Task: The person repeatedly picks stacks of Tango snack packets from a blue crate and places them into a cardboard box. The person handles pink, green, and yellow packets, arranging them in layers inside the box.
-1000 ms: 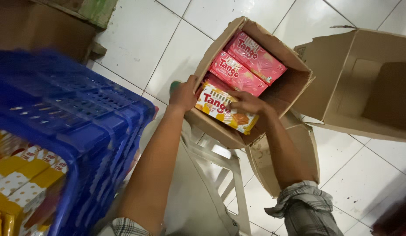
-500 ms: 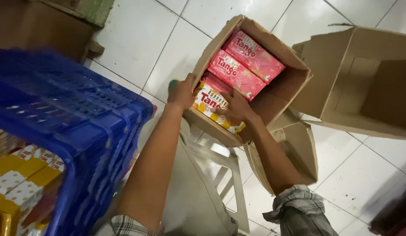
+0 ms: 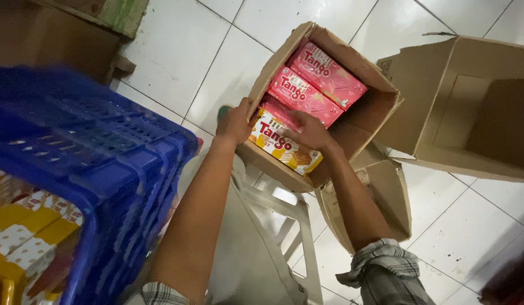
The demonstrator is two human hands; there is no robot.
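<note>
At near corner of cardboard box (image 3: 380,110): right hand (image 3: 310,133) pressing yellow wafer pack (image 3: 281,148) down, fingers flat; left hand (image 3: 235,121) curling over box edge, steadying.

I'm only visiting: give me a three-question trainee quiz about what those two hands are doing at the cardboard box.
1. True or false: the right hand rests on the yellow-and-white packet.
2. What colour are the two packets deeper in the open cardboard box?
3. The left hand is at: A) the box's edge, B) the blue crate, C) the empty box.

Key: 1 true; 2 pink; 3 A.
</note>
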